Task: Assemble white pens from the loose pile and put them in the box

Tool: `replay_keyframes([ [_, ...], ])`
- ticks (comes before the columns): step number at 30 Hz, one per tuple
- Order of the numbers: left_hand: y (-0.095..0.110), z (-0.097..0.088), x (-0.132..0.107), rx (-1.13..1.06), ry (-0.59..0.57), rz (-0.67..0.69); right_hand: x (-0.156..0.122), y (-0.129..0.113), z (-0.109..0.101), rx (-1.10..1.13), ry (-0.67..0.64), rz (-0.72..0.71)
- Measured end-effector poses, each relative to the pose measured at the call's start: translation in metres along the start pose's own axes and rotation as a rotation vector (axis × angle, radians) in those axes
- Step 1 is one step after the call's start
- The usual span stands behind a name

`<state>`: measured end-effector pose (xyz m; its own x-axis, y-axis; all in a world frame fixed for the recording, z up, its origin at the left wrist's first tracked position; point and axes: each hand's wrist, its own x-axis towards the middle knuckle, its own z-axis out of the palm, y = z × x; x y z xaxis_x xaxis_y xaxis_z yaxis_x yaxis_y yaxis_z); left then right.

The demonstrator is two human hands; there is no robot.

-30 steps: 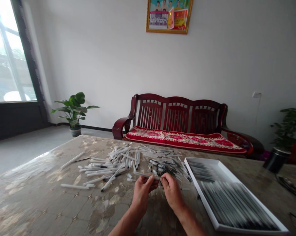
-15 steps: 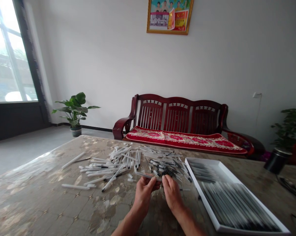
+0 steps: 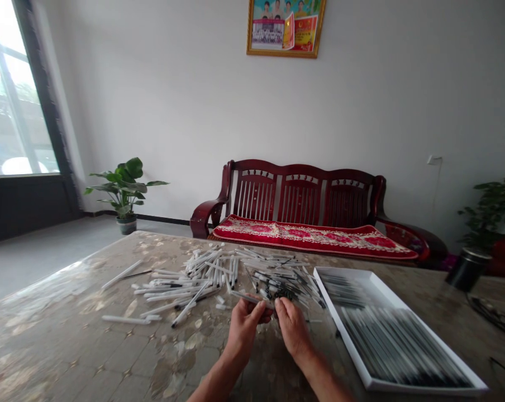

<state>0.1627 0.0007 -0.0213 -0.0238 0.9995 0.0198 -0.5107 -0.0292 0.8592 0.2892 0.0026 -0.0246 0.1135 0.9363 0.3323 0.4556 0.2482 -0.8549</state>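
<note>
My left hand (image 3: 244,326) is closed round a pen (image 3: 241,295), whose pale barrel sticks out to the left past my fingers. At the pen's right end, the thumb and fingers of my right hand (image 3: 293,329) are pinched together; any small part between them is hidden. Just beyond my hands lie small black pieces (image 3: 284,293), perhaps pen tips. A loose heap of white pen barrels and caps (image 3: 172,290) spreads on the left, and more pen parts (image 3: 273,262) lie behind.
To the right, a white open box (image 3: 363,368) holds rows of pens (image 3: 407,340). A black cylinder (image 3: 468,269) and a cable (image 3: 491,315) are at the table's right. Behind the patterned table (image 3: 89,340) stands a wooden sofa (image 3: 303,190), with a potted plant (image 3: 127,184) at left.
The whole view has shifted slightly, so everything appears a little further left. Both hands keep their grip on the pen, with hardly any visible movement.
</note>
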Motion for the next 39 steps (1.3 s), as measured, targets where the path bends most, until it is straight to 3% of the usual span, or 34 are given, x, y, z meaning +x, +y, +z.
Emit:
replay_keyframes([
  [4, 0.002, -0.001, 0.003, 0.06, -0.044, 0.058, 0.001, -0.003, 0.003, 0.252, -0.137, 0.242],
  [6, 0.005, -0.003, 0.005, 0.085, -0.023, 0.082, 0.005, -0.003, -0.002, 0.314, -0.177, 0.287],
  [10, 0.01, -0.013, 0.011, 0.065, 0.075, 0.061, 0.015, 0.009, -0.017, 0.105, -0.052, 0.149],
  [15, 0.017, -0.02, 0.018, -0.119, 0.142, -0.11, 0.017, 0.025, -0.03, -0.332, 0.054, 0.015],
  [20, 0.021, -0.019, 0.02, -0.199, 0.209, -0.164, 0.011, 0.021, -0.034, -0.508, 0.0, -0.048],
  [26, 0.014, -0.022, 0.02, -0.091, 0.125, -0.038, 0.007, 0.009, -0.025, -0.629, -0.075, -0.121],
  [30, 0.017, -0.023, 0.021, -0.045, 0.145, 0.012, 0.012, 0.003, -0.016, -0.699, -0.143, -0.164],
  [39, 0.015, -0.026, 0.027, 0.022, 0.226, 0.016, 0.043, 0.001, -0.007, -0.811, -0.197, -0.067],
])
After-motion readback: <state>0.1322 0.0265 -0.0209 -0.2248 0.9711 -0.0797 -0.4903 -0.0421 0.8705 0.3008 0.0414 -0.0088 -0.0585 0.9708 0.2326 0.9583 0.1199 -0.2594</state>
